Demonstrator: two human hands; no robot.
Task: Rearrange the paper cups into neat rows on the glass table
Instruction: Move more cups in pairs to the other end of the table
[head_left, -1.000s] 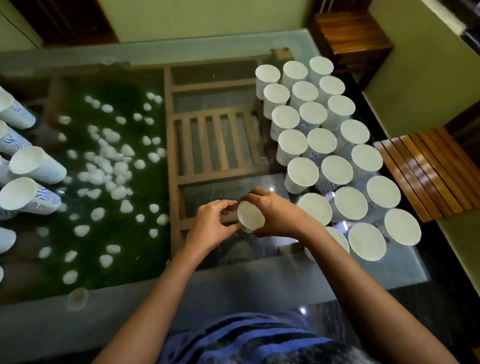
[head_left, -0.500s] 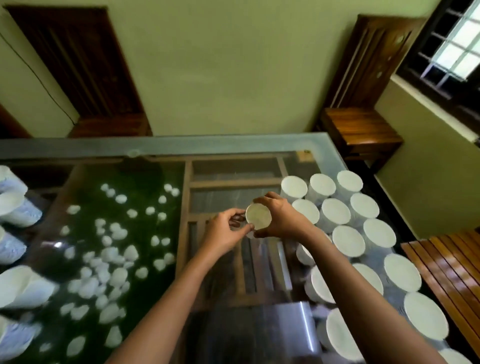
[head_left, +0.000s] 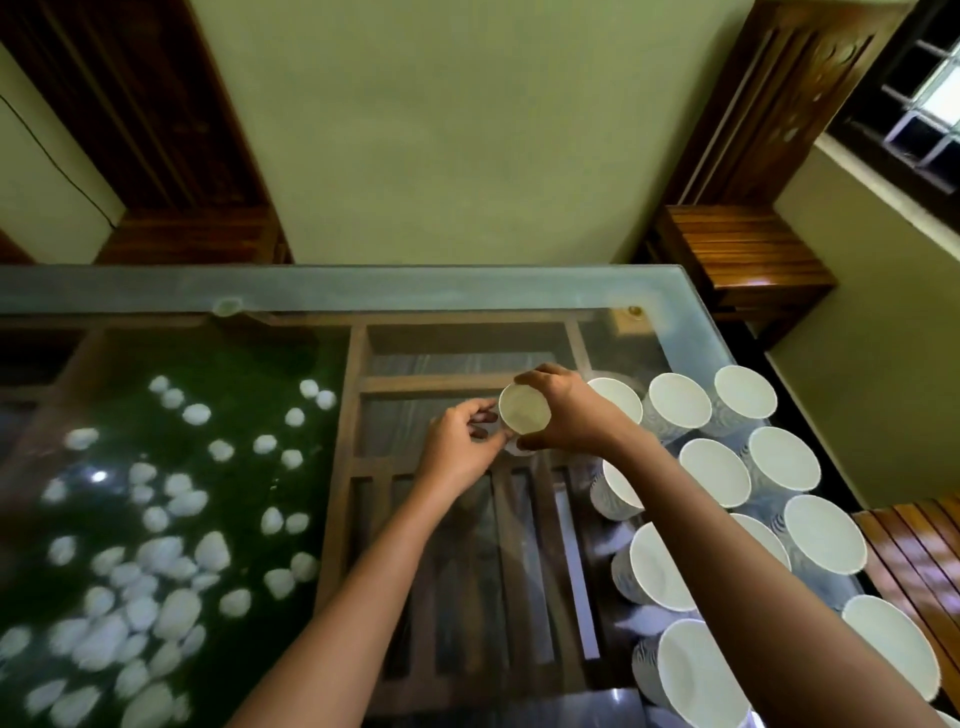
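My right hand (head_left: 563, 410) grips a white paper cup (head_left: 523, 409) by its rim, mouth up, low over the far middle of the glass table (head_left: 363, 288). My left hand (head_left: 457, 441) is just left of that cup, its fingers curled by the cup's lower side; whether they touch it I cannot tell. Rows of upright white cups with blue wave print (head_left: 714, 470) fill the table's right side, starting directly right of the held cup.
Under the glass lie a wooden slatted frame (head_left: 519, 545) and green turf with several white pebbles (head_left: 156, 561). Wooden chairs (head_left: 737, 249) stand beyond the far right corner, and a slatted seat (head_left: 919, 551) sits at the right edge. A wall runs behind the table.
Both hands carried the cup from the near middle of the table toward its far end, beside the first cups of the rows. The camera tilted up; the left-side cups left the view.
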